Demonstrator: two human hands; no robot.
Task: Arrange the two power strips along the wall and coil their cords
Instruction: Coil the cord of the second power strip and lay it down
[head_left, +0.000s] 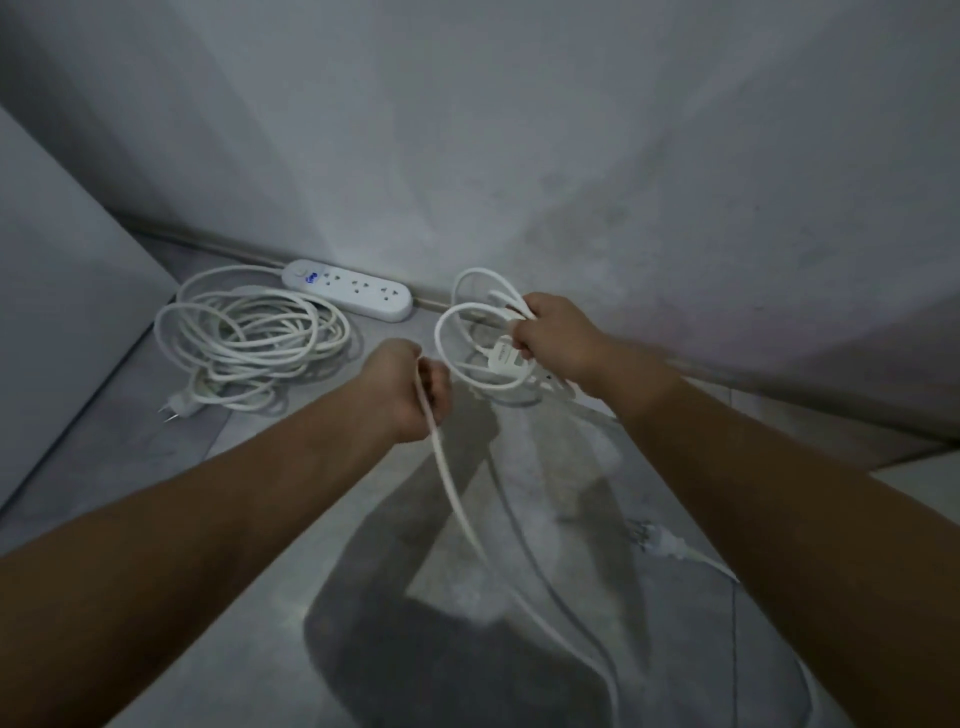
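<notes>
We see the right hand (553, 332) closed around a few loops of white cord (470, 322), held up just in front of the wall (519, 156), with the second power strip (511, 358) partly hidden beneath that hand. The left hand (410, 389) is closed on the same cord lower down, and from it the cord runs down across the floor (260, 493) toward a plug (660, 543) lying near the right forearm. The first power strip (348, 291) lies flat against the foot of the wall, its coiled cord (249, 338) heaped just beside it on the floor, with its plug (179, 408) at the pile's near edge.
</notes>
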